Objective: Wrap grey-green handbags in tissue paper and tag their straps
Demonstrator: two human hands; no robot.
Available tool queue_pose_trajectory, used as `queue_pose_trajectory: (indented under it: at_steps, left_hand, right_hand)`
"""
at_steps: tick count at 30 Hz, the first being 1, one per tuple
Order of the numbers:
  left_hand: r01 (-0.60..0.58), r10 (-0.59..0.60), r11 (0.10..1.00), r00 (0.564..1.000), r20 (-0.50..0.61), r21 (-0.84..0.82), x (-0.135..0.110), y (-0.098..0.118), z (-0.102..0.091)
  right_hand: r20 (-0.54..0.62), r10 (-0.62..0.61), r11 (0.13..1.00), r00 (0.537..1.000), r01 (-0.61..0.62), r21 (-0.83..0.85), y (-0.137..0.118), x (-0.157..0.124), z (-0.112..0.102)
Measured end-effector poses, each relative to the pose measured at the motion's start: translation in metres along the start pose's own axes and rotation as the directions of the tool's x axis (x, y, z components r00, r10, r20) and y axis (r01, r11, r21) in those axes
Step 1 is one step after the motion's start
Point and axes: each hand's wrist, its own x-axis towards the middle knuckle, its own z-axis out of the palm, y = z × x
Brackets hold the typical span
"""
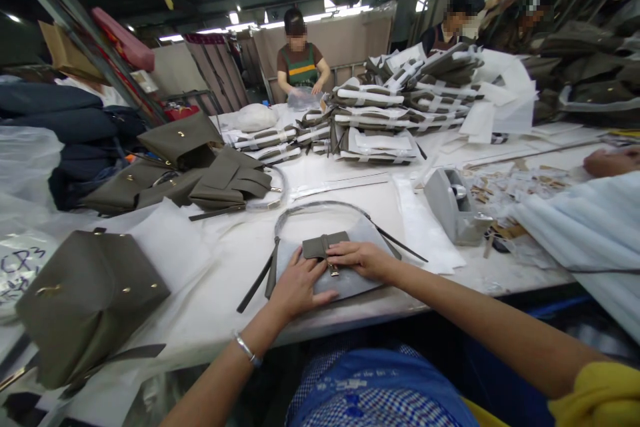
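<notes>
A small olive-grey leather flap piece (320, 245) with a gold clasp lies on a grey sheet (350, 280) near the table's front edge. My left hand (296, 287) presses flat on the sheet just below the flap, fingers stretched out. My right hand (361, 259) lies over the flap's right side, fingertips touching it by the clasp. A thin strap (320, 208) arcs behind the piece, and dark straps (255, 283) trail off to the left.
An olive bag (85, 300) sits at front left, with more bags (190, 173) behind it. Wrapped bags are stacked at the back (395, 107). A grey tape dispenser (455, 207) stands to the right. Another person's hand (610, 161) rests at far right. Other people work beyond the table.
</notes>
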Motion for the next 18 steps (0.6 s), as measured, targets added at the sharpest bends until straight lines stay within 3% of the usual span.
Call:
queue_pose_trajectory:
  at_steps: [7, 13, 18]
  left_hand:
    - [-0.004, 0.044, 0.989, 0.960, -0.275, 0.145, -0.014, 0.012, 0.005]
    - [-0.319, 0.357, 0.932, 0.891, -0.280, 0.172, -0.016, 0.013, 0.007]
    - [-0.361, 0.380, 0.925, 0.873, -0.307, 0.116, -0.017, 0.013, 0.011]
  right_hand:
    - [-0.036, -0.127, 0.991, 0.991, 0.125, -0.056, 0.008, -0.004, 0.009]
    - [0.016, -0.158, 0.977, 0.987, 0.158, -0.143, 0.008, -0.003, 0.010]
    - [-0.006, -0.103, 0.975, 0.995, 0.099, -0.198, -0.001, -0.007, 0.008]
